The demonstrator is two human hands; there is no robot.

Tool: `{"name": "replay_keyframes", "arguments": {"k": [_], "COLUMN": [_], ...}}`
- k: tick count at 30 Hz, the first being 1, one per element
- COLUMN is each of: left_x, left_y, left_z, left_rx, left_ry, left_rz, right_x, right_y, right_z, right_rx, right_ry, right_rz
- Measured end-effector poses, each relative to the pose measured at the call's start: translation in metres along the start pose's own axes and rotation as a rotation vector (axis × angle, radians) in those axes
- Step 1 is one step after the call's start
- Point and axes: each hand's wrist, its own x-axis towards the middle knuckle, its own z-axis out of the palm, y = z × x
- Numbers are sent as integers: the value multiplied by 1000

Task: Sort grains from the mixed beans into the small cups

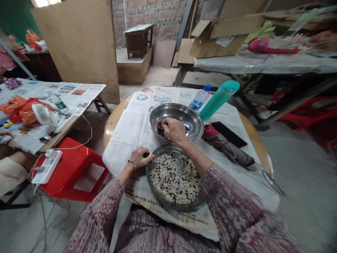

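Note:
A metal basin (150, 182) close to my body is filled with a mix of white grains, dark red beans and yellow bits. At its upper left rim is my left hand (140, 157), fingers curled and thumb side against the edge. Just beyond stands a second steel bowl (193, 121), with small heaps of dark beans (159, 129) on its bottom. My right hand (175, 130) reaches into that bowl over the left heap, its fingers pinched together; what lies between the fingertips is hidden.
Behind the bowls are a water bottle (200, 97) and a teal bottle (219, 100). A folded umbrella (229, 151) and a dark flat case (229, 134) lie right. Newspaper covers the round table (263, 160). A red stool (71, 172) with a power strip (47, 167) stands left.

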Motion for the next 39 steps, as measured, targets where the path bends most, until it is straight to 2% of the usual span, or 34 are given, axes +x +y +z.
{"name": "replay_keyframes", "arguments": {"k": [2,6,9,11,13,15,19,22,24,27,33,36,39], "left_x": [0,1,2,3,3,4,5,5,5,5,5,6,6], "left_y": [0,0,1,2,2,1,-1,-2,-2,-2,-1,-2,-2], "left_z": [0,0,0,0,-1,0,1,1,1,1,1,2,2], "left_rx": [2,9,6,6,12,20,30,29,32,40,29,26,28], "left_ry": [6,20,38,50,54,50,53,58,55,59,71,79,87], "left_rz": [5,11,13,17,18,17,9,4,6,7,29,41,41], "right_x": [-36,-131,-185,-201,-201,-191,-162,-146,-142,-150,-199,-209,-199], "right_y": [3,7,6,8,16,30,59,63,57,42,18,6,2], "right_z": [-5,5,26,39,45,45,35,32,33,34,30,34,41], "right_rx": [138,315,297,203,101,35,41,-33,-77,-32,234,217,111], "right_ry": [17,-153,-266,-300,-266,-190,-57,-14,-38,-144,-318,-338,-301], "right_rz": [-115,-327,-426,-471,-436,-340,-165,-21,27,-39,-289,-415,-529]}}
